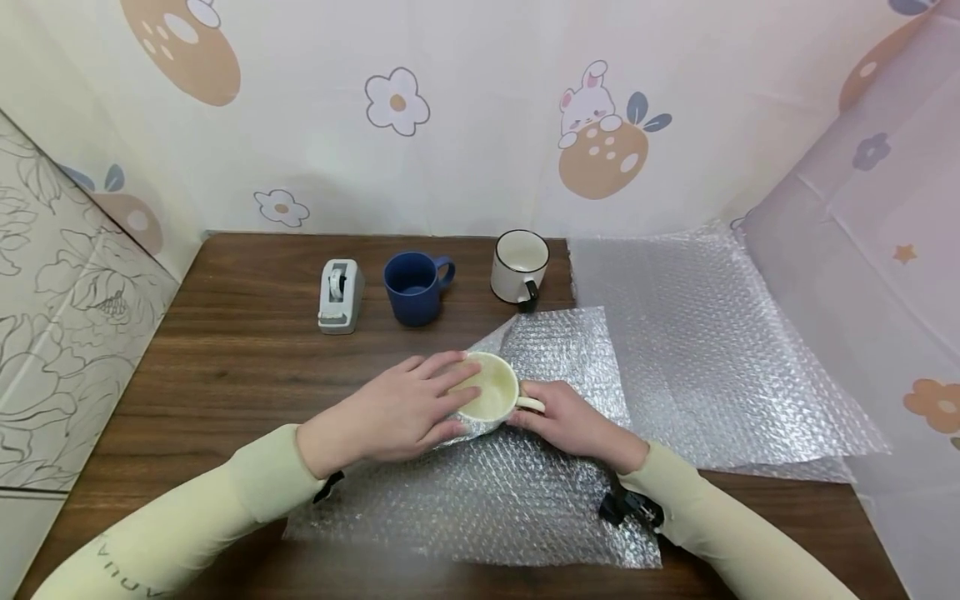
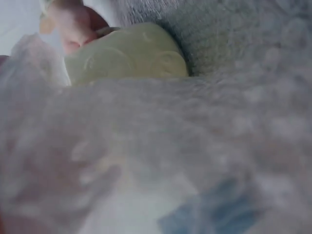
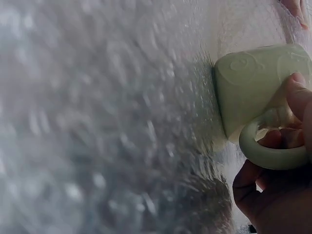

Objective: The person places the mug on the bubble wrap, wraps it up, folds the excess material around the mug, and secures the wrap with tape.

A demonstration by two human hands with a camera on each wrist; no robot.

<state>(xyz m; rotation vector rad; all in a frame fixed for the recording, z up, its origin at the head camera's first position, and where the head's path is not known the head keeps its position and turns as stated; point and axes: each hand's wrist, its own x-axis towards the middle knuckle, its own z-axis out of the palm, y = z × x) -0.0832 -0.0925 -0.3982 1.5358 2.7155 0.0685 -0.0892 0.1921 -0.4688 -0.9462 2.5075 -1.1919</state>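
A pale yellow-green mug (image 1: 497, 392) with raised patterns stands on a sheet of bubble wrap (image 1: 495, 500). My right hand (image 1: 558, 417) holds it at the handle, which points right. In the right wrist view, fingers pass through the handle (image 3: 273, 158) and the thumb lies against the mug's side. My left hand (image 1: 401, 408) lies over the mug's left side, its fingers stretched across the rim. Bubble wrap is raised against that side beneath the hand. Raised wrap (image 2: 146, 136) fills much of the left wrist view and hides the mug's lower part.
Behind the hands stand a white tape dispenser (image 1: 340, 297), a blue mug (image 1: 415, 292) and a white mug (image 1: 520, 267) with a black rim and handle. More bubble wrap sheets (image 1: 712, 350) lie at the right on the brown wooden table (image 1: 225, 367). A patterned curtain (image 1: 480, 150) rises behind.
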